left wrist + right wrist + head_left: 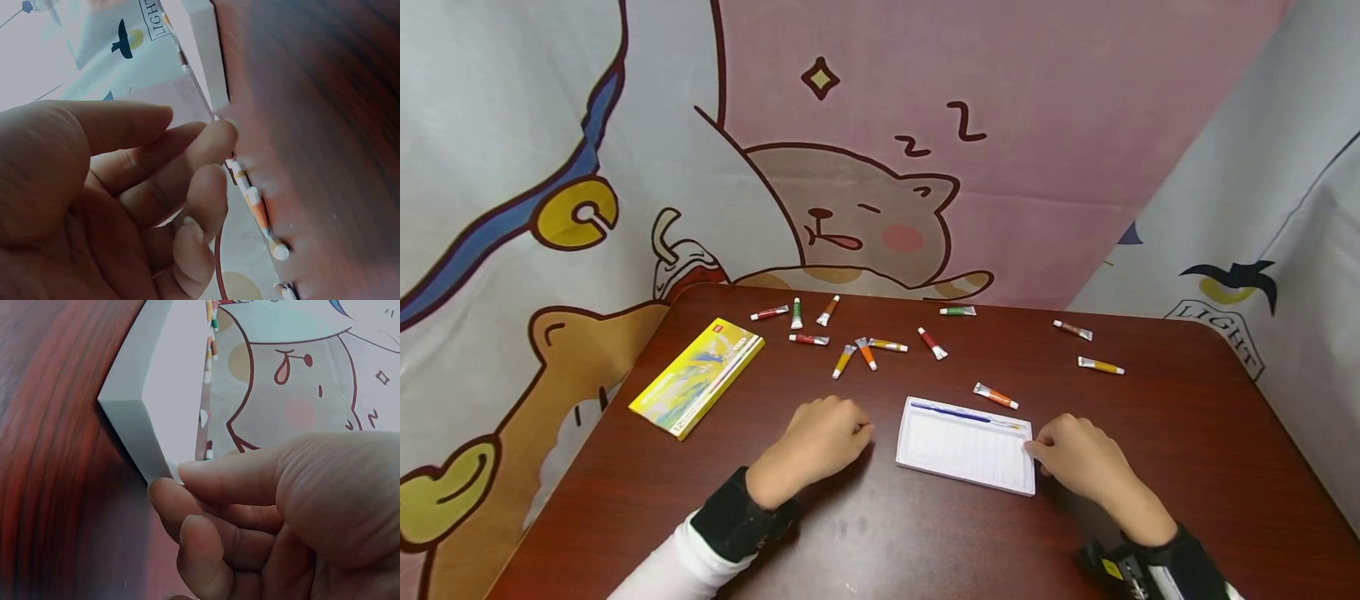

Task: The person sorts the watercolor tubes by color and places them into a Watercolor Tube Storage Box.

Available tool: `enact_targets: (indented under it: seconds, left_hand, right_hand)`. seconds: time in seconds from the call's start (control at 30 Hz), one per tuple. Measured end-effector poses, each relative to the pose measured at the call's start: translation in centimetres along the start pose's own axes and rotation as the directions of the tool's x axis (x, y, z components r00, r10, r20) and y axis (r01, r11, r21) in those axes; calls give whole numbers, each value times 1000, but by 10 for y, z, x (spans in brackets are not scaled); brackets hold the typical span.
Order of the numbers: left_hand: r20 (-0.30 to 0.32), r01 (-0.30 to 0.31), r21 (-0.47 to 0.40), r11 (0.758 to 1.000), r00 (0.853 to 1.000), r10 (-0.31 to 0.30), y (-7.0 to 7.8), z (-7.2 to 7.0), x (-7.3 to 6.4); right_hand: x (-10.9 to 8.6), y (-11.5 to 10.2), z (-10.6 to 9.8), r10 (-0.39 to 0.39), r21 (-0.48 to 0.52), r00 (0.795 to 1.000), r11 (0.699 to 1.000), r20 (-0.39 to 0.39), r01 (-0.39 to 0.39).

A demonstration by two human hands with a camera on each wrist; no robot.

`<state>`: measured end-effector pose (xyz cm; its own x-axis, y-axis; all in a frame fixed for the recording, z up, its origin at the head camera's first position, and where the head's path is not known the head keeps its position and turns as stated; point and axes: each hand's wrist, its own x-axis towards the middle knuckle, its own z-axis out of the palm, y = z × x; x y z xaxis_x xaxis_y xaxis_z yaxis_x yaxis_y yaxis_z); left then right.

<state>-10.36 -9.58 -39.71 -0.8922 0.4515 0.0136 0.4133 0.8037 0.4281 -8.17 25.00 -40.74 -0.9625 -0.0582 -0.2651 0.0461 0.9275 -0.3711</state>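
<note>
A shallow white plastic tray (962, 454) lies on the table, with a blue-handled paintbrush (958, 412) along its far side. My right hand (1082, 458) pinches the tray's right wall between thumb and forefinger; the right wrist view shows the thumb (228, 478) on the rim and the forefinger outside the wall. Left of the tray, my left hand (816, 442) hovers low over the table, fingers loosely curled and holding nothing. An orange paint tube (996, 396) lies just beyond the tray.
Several small paint tubes lie scattered at the back, among them a red one (932, 343) and a green one (957, 311). At the far right is a yellow tube (1101, 366). A flat yellow paint box (697, 379) lies on the left of the brown table (850, 533).
</note>
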Motion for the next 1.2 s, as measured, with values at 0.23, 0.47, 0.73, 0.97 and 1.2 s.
enact_targets:
  seconds: [0.23,0.47,0.73,0.97,1.2]
  left_hand:
    - [68,70,9,998,995,-70,5,7,6]
    - [76,165,31,986,983,-167,4,8,13]
    - [130,215,18,976,968,-215,6,8,18]
    - [121,236,50,971,963,-240,2,8,22]
    - [124,249,57,967,959,-255,-4,8,25]
  right_hand:
    - [7,-16,5,-41,15,999,999,-13,41]
    - [13,-26,7,-45,23,999,999,-1,45]
    - [19,-32,7,-35,27,999,999,6,35]
    - [23,-37,8,-69,31,998,997,1,69]
    - [25,-39,8,-71,48,997,996,11,71]
